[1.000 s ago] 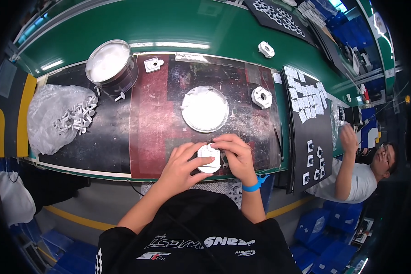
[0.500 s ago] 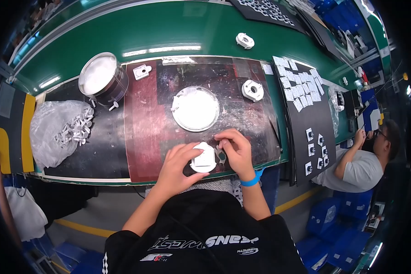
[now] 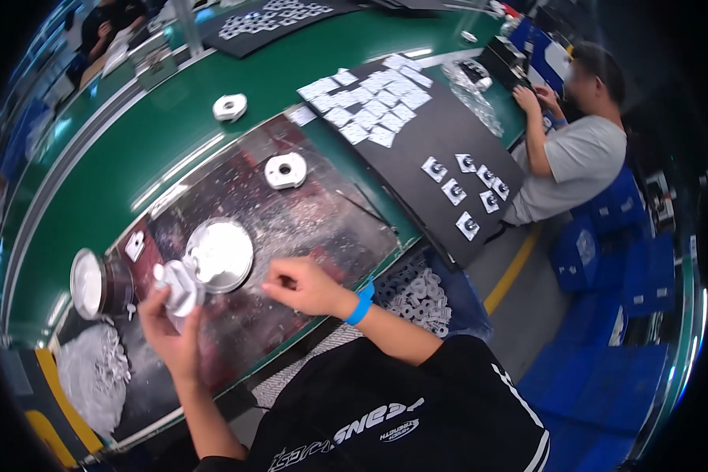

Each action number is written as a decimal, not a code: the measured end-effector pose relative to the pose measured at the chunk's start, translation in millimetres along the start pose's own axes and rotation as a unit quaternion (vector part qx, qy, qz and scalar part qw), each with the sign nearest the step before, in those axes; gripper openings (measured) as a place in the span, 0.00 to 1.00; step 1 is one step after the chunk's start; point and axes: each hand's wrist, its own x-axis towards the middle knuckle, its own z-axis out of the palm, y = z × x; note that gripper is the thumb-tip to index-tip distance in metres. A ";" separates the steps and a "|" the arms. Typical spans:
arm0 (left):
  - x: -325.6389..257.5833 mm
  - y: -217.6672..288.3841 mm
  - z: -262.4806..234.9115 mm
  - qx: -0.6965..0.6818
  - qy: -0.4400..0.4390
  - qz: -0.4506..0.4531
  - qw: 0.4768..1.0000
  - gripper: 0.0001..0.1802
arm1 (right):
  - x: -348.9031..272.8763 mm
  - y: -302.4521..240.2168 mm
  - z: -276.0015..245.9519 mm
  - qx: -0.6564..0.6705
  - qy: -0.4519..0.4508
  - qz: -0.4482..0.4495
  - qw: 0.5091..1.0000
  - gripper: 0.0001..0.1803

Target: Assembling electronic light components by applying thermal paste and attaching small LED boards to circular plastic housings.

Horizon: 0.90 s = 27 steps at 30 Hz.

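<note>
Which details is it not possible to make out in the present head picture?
In the head view:
- White plastic part in the left hand: blurred, partly covered by fingers.
- Right hand: curled fingers hide whether it holds anything.
- Small white pieces at the clear plastic bag: too blurred to count.

Over past the corner there's a worker in a grey T-shirt (image 3: 578, 157), facing some dark boxy equipment (image 3: 505, 63) with a clear plastic bag (image 3: 480, 102) lying near it. Closer in, a black board (image 3: 440, 130) rests slantwise on the green bench (image 3: 291, 79); white cards (image 3: 370, 102) crowd its far end, and 7 white squares (image 3: 453, 191) with dark centres lie scattered nearer me. Blue crates (image 3: 606, 252) crowd the floor beyond a yellow line (image 3: 514, 271). Across the bench I can make out 1 more person, dressed in black (image 3: 118, 16).
</note>
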 end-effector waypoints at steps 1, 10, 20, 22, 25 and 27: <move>21.7 -11.5 -0.6 0.005 -0.007 0.017 1.000 0.30 | -1.1 -0.1 -0.7 -0.021 -0.005 -0.016 1.000 0.12; 202.2 -103.1 6.9 0.151 0.014 0.014 0.988 0.25 | 9.2 -2.0 0.6 0.014 -0.009 -0.027 0.999 0.14; 246.8 -135.6 27.2 0.248 -0.048 -0.004 0.968 0.25 | 5.2 -13.4 -8.7 0.013 -0.029 0.025 0.999 0.12; 244.3 -141.0 12.3 0.257 -0.037 -0.029 0.965 0.26 | 4.4 -10.9 -2.3 0.003 -0.030 0.009 1.000 0.13; 245.5 -139.1 6.0 0.266 -0.049 -0.047 0.961 0.28 | 4.8 -11.2 -0.7 0.012 -0.027 0.015 0.999 0.13; 245.5 -132.3 6.4 0.326 -0.051 -0.009 0.944 0.29 | 6.6 -12.0 -0.4 0.004 -0.032 0.015 0.999 0.13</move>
